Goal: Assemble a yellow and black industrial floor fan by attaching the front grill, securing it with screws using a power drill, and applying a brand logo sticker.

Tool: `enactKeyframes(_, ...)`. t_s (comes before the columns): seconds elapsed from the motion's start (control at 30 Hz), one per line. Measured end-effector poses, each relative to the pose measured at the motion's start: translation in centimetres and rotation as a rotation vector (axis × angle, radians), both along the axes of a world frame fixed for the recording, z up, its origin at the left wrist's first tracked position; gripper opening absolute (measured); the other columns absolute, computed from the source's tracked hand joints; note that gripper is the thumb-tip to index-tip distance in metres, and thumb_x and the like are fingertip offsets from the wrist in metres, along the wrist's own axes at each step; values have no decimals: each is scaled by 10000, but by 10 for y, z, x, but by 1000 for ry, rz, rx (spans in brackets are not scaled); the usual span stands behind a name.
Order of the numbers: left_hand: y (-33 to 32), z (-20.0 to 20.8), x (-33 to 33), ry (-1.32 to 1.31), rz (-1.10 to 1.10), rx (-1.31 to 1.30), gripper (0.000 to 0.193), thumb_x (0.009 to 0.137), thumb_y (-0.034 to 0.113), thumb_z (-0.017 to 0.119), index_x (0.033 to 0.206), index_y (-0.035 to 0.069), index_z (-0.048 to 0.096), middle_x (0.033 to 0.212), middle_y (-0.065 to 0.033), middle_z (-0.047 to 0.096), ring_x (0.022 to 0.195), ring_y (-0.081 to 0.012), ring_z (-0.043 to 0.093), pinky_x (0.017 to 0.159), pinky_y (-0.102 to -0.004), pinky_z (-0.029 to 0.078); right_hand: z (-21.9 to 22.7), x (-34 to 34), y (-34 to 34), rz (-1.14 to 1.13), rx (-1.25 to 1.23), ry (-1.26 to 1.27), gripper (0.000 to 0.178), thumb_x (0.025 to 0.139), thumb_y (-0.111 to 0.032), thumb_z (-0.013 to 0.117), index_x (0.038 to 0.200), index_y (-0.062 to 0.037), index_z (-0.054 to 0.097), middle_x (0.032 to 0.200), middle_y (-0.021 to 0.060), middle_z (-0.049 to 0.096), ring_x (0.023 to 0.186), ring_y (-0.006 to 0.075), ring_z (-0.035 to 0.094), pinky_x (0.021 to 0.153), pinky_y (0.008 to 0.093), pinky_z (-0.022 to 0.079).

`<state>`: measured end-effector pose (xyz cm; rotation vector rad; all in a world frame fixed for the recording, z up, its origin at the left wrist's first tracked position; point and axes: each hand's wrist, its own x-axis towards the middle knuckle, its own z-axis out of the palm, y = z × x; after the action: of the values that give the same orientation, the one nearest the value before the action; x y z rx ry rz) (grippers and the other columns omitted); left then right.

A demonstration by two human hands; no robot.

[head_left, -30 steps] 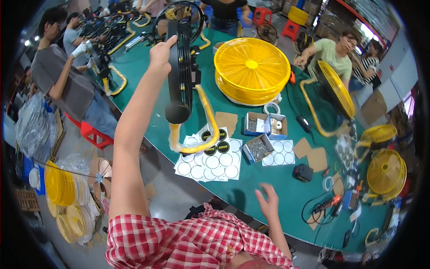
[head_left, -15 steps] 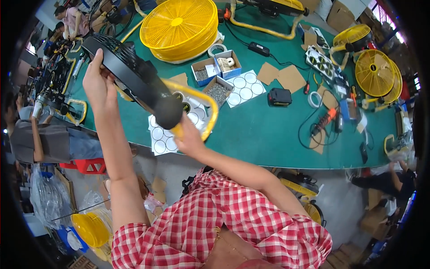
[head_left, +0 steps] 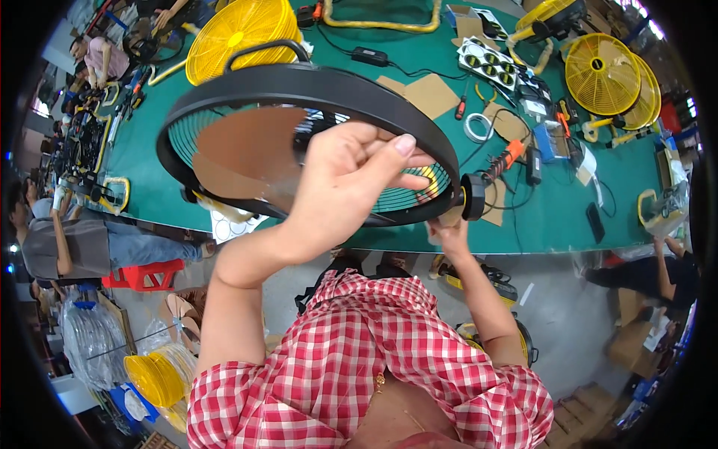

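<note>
Both hands closed on the black fan [head_left: 247,90]: left hand [head_left: 340,176] mid-grille, right hand [head_left: 449,233] at rim.

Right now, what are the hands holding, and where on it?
A black fan. The left hand grips its grille near the middle; the right hand holds the rim by the black knob.

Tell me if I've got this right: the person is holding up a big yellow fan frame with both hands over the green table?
Not quite: the fan frame is black, not yellow, as the head view shows. The left hand and right hand do hold it up over the green table.
</note>
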<state>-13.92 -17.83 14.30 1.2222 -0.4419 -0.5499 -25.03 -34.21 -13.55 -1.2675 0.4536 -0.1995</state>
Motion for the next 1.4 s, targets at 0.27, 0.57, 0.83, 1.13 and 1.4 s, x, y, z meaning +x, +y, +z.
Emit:
enactKeyframes(0.27,-83,-75,-3,8,-39,117,218,889,102,507,1008,-79,533,923,-124,618,821,-189,638,712,-259,538,-68,-13,-60,-95,164,12,266,668,43,634,919,-9,562,832,61,603,713,175,586,618,296,473)
enactKeyframes(0.57,64,-33,1,-869,314,361,230,891,70,436,792,-55,602,712,-123,617,561,-139,579,531,-227,475,-5,-41,-134,245,-378,118,540,711,-145,653,1198,12,479,1154,125,544,1056,230,529,909,331,401)
enactKeyframes(0.83,149,-73,122,-952,189,599,548,684,-10,341,1215,-16,475,1237,-139,501,1185,-258,433,1023,-304,277,156,67,-72,233,-742,-357,601,872,-481,448,1274,-35,419,1076,119,580,1007,179,549,870,305,406)
enactKeyframes(1.13,135,-98,141,-604,259,468,435,902,372,434,1015,-15,598,824,-87,626,746,-128,565,692,-244,441,142,94,-68,170,-606,-308,607,872,-523,450,1178,-2,509,958,77,610,890,142,575,774,258,438)
enactKeyframes(1.4,108,-124,205,55,-4,836,700,833,636,362,1003,-7,583,764,-103,643,544,-120,572,499,-217,466,140,150,-66,242,-416,344,681,825,-636,398,1100,-35,564,829,114,632,682,169,626,605,239,472)
